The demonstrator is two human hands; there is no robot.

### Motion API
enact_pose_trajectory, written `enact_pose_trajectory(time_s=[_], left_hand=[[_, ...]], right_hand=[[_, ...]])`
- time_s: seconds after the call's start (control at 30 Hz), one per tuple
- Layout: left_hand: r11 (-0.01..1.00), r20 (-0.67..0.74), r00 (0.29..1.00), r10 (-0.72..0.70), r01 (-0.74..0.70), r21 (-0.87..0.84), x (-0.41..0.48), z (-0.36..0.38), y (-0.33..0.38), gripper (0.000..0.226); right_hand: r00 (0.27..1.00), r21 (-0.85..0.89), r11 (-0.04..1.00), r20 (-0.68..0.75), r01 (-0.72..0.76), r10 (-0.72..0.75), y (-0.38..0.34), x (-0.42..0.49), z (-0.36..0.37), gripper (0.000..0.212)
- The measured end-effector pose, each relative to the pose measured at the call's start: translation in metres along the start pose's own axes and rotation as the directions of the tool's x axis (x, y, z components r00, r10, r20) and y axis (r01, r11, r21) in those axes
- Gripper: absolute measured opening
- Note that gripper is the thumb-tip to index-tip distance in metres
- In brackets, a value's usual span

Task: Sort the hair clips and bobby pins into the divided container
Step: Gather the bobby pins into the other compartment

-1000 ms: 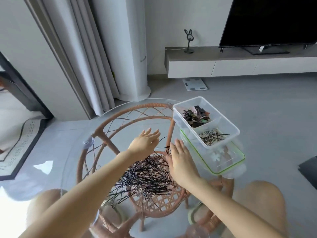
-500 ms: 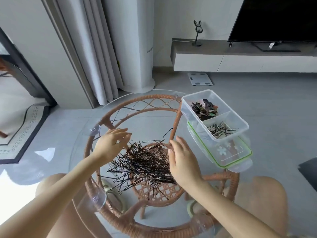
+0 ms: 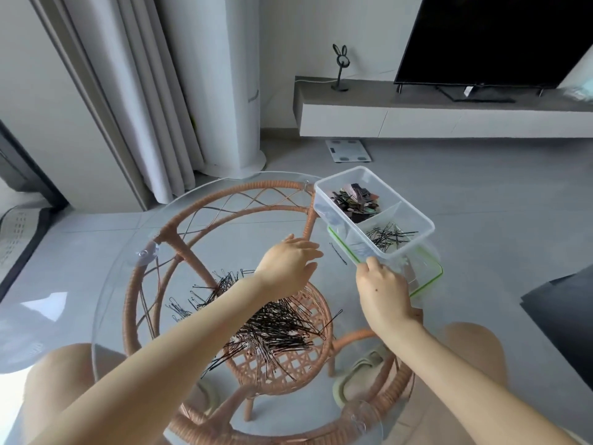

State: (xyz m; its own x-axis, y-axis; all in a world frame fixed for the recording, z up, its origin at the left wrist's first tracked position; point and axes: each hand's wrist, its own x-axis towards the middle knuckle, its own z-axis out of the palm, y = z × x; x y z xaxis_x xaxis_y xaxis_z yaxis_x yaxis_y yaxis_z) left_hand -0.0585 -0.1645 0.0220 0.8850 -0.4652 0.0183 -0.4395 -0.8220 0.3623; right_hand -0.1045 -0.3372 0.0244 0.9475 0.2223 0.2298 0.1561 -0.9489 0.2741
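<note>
Presently, the bobby pins lie heaped beneath the loosely open, empty left hand: light, stiff, slippery, best pinched in bunches. Right hand touches the divided container; grasp unclear.

Bright, even daylight. Glare whitens the tabletop well left of the left hand, and the lower left corner is blown out. Shadows are soft. Edges bow with wide-angle distortion; the hands look slightly smeared.

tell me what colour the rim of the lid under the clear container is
Bright green rim, seen in the head view.
</note>
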Motion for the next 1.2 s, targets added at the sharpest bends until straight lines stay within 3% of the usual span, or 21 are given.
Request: enact_pose_trajectory(time_s=[0.33,0.47,0.6,0.7,0.83,0.9,0.97,1.07,1.13,1.2], left_hand=[[0.992,0.165,0.985,0.059,-0.076,0.098,0.023,0.018,0.016,0.045],[0.981,0.106,0.978,0.181,-0.187,0.045,0.007,0.017,0.002,0.038],[0.970,0.132,0.961,0.244,-0.238,-0.057,-0.027,0.003,-0.018,0.031],[0.982,0.056,0.990,0.133,-0.124,-0.142,-0.045,-0.015,-0.032,0.049],[0.979,-0.107,0.977,-0.183,0.171,-0.115,-0.066,-0.032,-0.070,0.078],[0.955,-0.150,0.943,-0.296,0.292,-0.049,-0.082,-0.031,-0.087,0.086],[0.914,-0.177,0.897,-0.406,0.398,-0.081,-0.100,-0.024,-0.095,0.081],[0.896,-0.181,0.878,-0.443,0.432,-0.100,-0.125,-0.009,-0.095,0.089],[0.894,-0.189,0.874,-0.448,0.430,-0.128,-0.131,0.000,-0.088,0.092],[0.884,-0.212,0.860,-0.465,0.437,-0.166,-0.130,0.006,-0.081,0.090]], right_hand=[[0.999,0.083,0.997,-0.044,-0.001,0.005,0.010,0.006,0.009,0.032],[0.996,0.047,0.998,-0.081,0.044,-0.040,0.008,0.004,0.011,0.024],[0.990,0.020,0.997,-0.117,0.078,-0.075,0.004,0.003,0.014,0.023],[0.983,0.032,0.995,-0.162,0.096,-0.089,-0.006,0.001,0.011,0.025],[0.991,0.077,0.993,-0.100,0.092,-0.084,-0.022,-0.011,0.001,0.029],[0.991,0.196,0.978,-0.125,0.072,-0.048,-0.027,-0.013,-0.006,0.024],[0.980,0.377,0.918,-0.190,0.126,-0.057,-0.033,-0.008,-0.007,0.017],[0.985,0.671,0.734,0.029,0.108,-0.171,-0.047,0.016,-0.002,0.054],[0.969,0.681,0.730,0.132,0.063,-0.207,-0.061,0.031,0.007,0.066],[0.968,0.675,0.735,0.136,0.067,-0.213,-0.079,0.039,0.014,0.066]])
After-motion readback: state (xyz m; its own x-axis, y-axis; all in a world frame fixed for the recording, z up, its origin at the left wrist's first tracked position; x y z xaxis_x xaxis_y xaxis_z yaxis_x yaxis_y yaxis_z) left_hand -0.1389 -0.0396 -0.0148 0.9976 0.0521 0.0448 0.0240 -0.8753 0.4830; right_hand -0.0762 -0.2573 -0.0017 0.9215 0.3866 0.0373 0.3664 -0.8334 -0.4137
